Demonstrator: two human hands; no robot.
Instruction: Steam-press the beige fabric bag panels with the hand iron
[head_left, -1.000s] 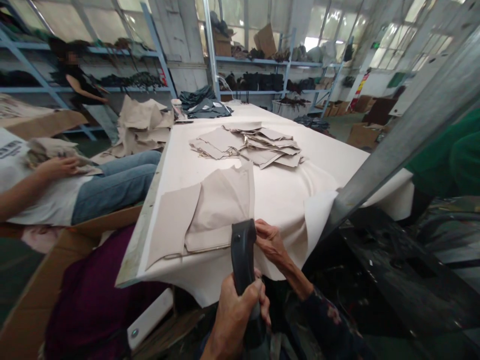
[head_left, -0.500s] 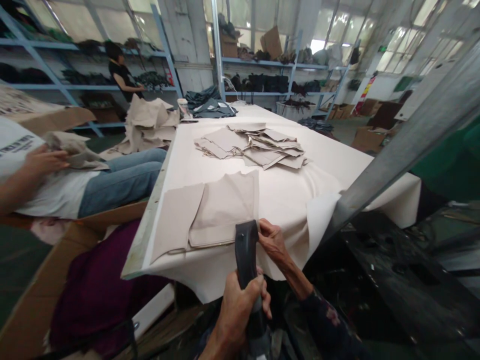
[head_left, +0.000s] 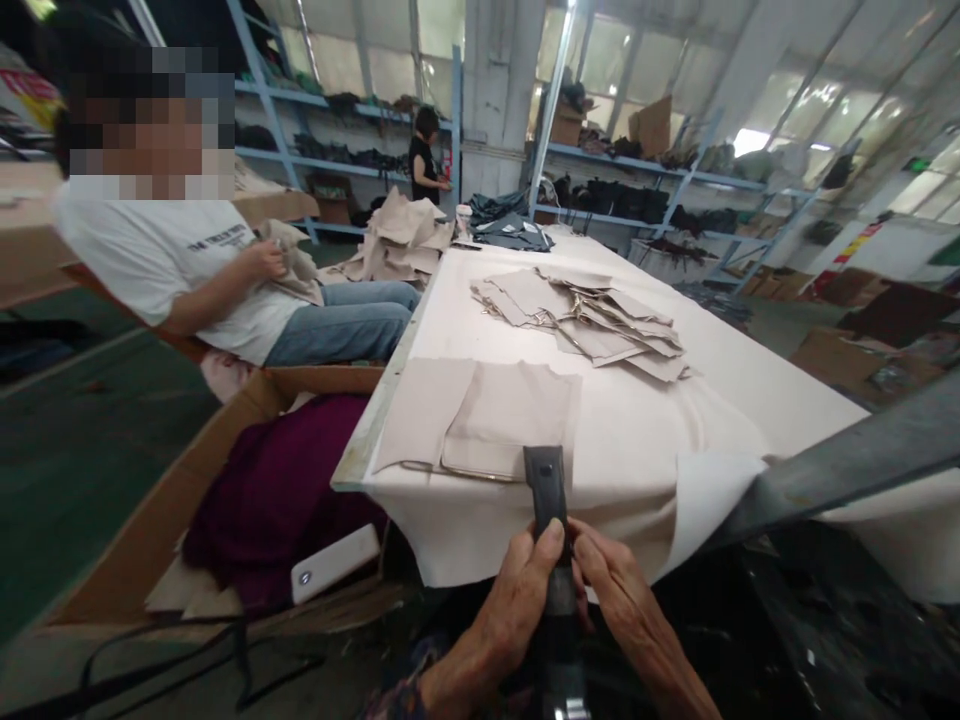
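Note:
A black, curved, arm-like object (head_left: 546, 485) rises in front of me, its flat head before the table's near edge; its kind I cannot make out. My left hand (head_left: 521, 580) is closed around it, the thumb lying across its front. My right hand (head_left: 611, 570) is closed close against its right side, fingertips by the left hand's fingers; whatever it pinches is hidden. Just beyond, two beige fabric pieces (head_left: 510, 410) lie overlapping flat at the near edge of the white-covered table (head_left: 637, 440).
A loose pile of beige pieces (head_left: 622, 325) lies farther back on the table. A co-worker (head_left: 217, 260) sits at left holding beige fabric. Below stands a cardboard box (head_left: 142, 530) with purple cloth (head_left: 277, 500). A slanted metal post (head_left: 847, 445) blocks the right.
My right hand has drawn back from the fabric's near corner to beside my left hand. The view has swung left, bringing more of the seated co-worker into sight.

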